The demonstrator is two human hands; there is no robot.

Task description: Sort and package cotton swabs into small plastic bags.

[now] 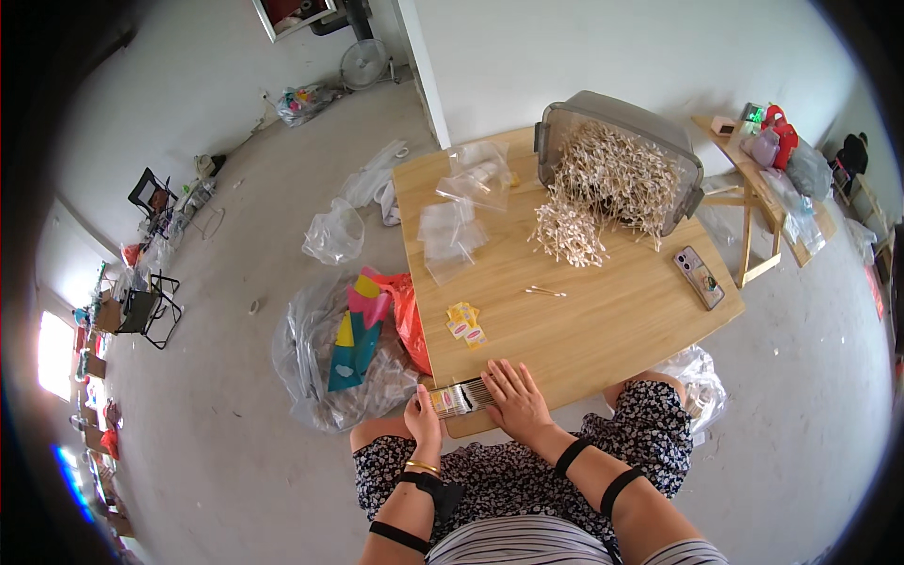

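Observation:
At the near edge of the wooden table [603, 320], my left hand [423, 420] grips the end of a small clear packet of cotton swabs [462, 396]. My right hand [513, 397] lies flat, fingers spread, pressing on the packet's other end. Just beyond it lie small yellow and pink labels [465, 323]. Two loose swabs [545, 291] rest mid-table. Farther back, a tipped grey plastic bin [617, 122] spills a heap of cotton swabs [593, 198]. Empty clear bags [459, 209] are piled at the far left of the table.
A phone [700, 276] lies at the table's right edge. On the floor to the left sits a big clear bag of filled packets [320, 358] with coloured sheets [363, 325] and a red bag. A smaller wooden table with clutter [767, 155] stands far right. My knees are under the table's near edge.

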